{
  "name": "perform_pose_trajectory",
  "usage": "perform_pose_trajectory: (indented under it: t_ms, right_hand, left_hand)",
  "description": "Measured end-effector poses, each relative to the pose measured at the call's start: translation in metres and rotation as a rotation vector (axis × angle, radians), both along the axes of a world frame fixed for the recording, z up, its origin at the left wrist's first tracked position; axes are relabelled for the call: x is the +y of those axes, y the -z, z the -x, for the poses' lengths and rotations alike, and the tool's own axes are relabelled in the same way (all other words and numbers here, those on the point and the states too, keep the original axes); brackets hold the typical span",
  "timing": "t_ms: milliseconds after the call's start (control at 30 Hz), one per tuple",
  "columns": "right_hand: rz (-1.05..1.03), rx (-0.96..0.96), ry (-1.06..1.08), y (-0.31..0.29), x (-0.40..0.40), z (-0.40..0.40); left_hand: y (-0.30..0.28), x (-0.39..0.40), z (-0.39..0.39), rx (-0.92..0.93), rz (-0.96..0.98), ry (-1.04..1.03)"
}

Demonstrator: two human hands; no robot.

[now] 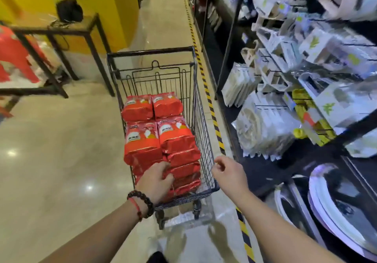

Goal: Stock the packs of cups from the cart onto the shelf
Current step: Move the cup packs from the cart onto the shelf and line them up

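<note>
A black wire cart (201, 107) stands in the aisle ahead of me, filled with several red packs of cups (142, 140) stacked in rows. My left hand (156, 179), with a bead bracelet on the wrist, reaches into the near end of the cart and its fingers curl onto a red pack (184, 169) in the near stack. My right hand (229, 176) hovers just outside the cart's right rim with loosely curled fingers, holding nothing. The dark shelf (263, 173) runs along the right side.
The shelf on the right carries white and yellow packaged goods (265, 132) and stacked white plates (334, 211). Yellow-black floor tape (212, 110) runs between cart and shelf. A dark table (67, 30) and a yellow wall stand to the left, with open floor between.
</note>
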State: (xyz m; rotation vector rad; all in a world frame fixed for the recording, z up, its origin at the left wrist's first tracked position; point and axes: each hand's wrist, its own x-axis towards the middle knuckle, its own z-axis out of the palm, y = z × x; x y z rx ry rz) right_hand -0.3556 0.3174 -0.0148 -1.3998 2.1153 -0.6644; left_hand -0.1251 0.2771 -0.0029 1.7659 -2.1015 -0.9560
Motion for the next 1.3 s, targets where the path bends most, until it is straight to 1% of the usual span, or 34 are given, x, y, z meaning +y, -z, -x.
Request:
perform_pose_trajectory:
  t_ms: [133, 267, 433, 567, 733, 867, 1000, 1033, 1200, 1300]
  right_hand:
    - [-0.026, 0.021, -0.075, 0.003, -0.041, -0.04]
    - [-0.101, 0.094, -0.129, 0.009, -0.073, -0.066]
    - [-0.191, 0.154, -0.081, 0.013, -0.099, -0.069]
    - [-0.185, 0.119, -0.045, 0.012, -0.132, -0.068]
    - [-0.184, -0.044, 0.116, 0.036, -0.192, -0.057]
    - [-0.354, -0.173, 0.225, 0.07, -0.234, -0.039]
    - [-0.559, -0.406, 0.197, 0.113, -0.269, -0.021]
    - [-0.6, -0.45, 0.186, 0.115, -0.275, -0.021]
    - [-0.667, -0.624, 0.115, 0.104, -0.295, -0.023]
    - [-0.734, -0.674, 0.1, 0.101, -0.296, -0.019]
  left_hand:
    - [0.0, -0.023, -0.052, -0.021, -0.026, -0.073]
    - [0.012, -0.05, -0.095, -0.042, -0.037, -0.085]
    - [0.017, -0.071, -0.116, -0.029, -0.023, -0.109]
    - [0.019, -0.095, -0.115, -0.008, -0.026, -0.105]
    - [0.025, -0.127, -0.105, 0.011, -0.101, -0.17]
    - [0.029, -0.143, -0.094, 0.065, -0.181, -0.263]
    - [0.036, -0.156, -0.081, 0.093, -0.24, -0.337]
    - [0.038, -0.159, -0.078, 0.107, -0.257, -0.363]
    - [0.041, -0.174, -0.059, 0.206, -0.36, -0.473]
    - [0.043, -0.186, -0.047, 0.268, -0.389, -0.529]
